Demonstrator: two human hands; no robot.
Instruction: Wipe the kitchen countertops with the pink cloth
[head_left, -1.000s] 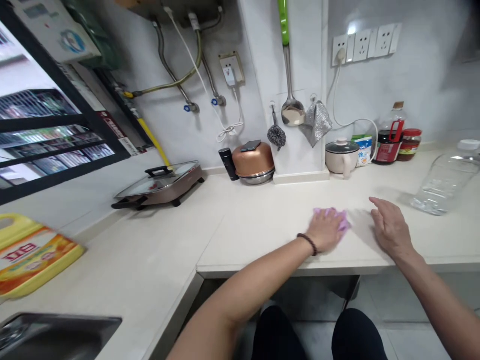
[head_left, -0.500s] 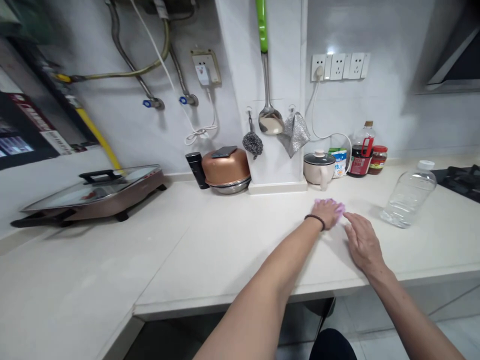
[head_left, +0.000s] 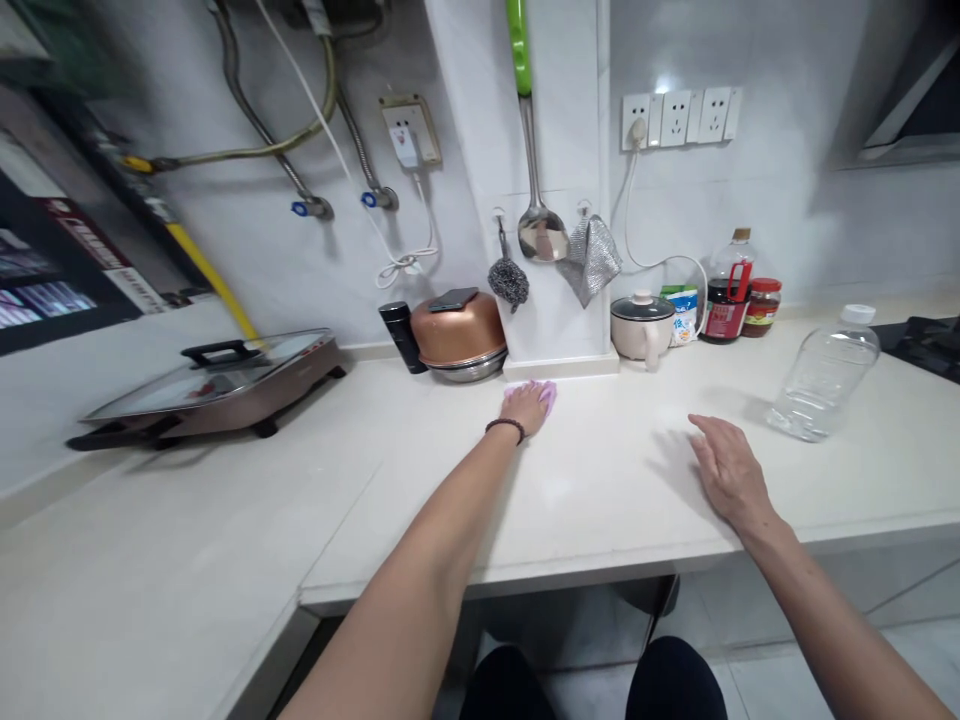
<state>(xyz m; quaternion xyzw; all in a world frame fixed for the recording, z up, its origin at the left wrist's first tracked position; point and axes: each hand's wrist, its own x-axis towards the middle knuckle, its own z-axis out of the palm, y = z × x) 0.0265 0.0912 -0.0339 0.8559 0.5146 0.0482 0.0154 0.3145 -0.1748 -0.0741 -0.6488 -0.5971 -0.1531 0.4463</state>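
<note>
My left hand (head_left: 527, 408), with a dark beaded bracelet at the wrist, presses a pink-purple cloth (head_left: 551, 396) flat on the white countertop (head_left: 600, 480). The cloth shows around the fingers, close to the foot of the wall pillar. My right hand (head_left: 726, 468) hovers over the counter to the right, fingers held out and nothing in it. A clear plastic bottle (head_left: 825, 380) with a white cap stands to its right.
Along the wall stand a copper-coloured pot (head_left: 459, 330), a black cylinder (head_left: 403, 338), a small cream pot (head_left: 642, 328), a sauce bottle (head_left: 726, 300) and a red-lidded jar (head_left: 762, 308). An electric pan (head_left: 217, 385) sits at left. A green-handled ladle (head_left: 534, 170) hangs on the pillar.
My left hand has slid the cloth leftward along the counter, away from my right hand, to near the pillar's foot. My right hand has stayed about where it was.
</note>
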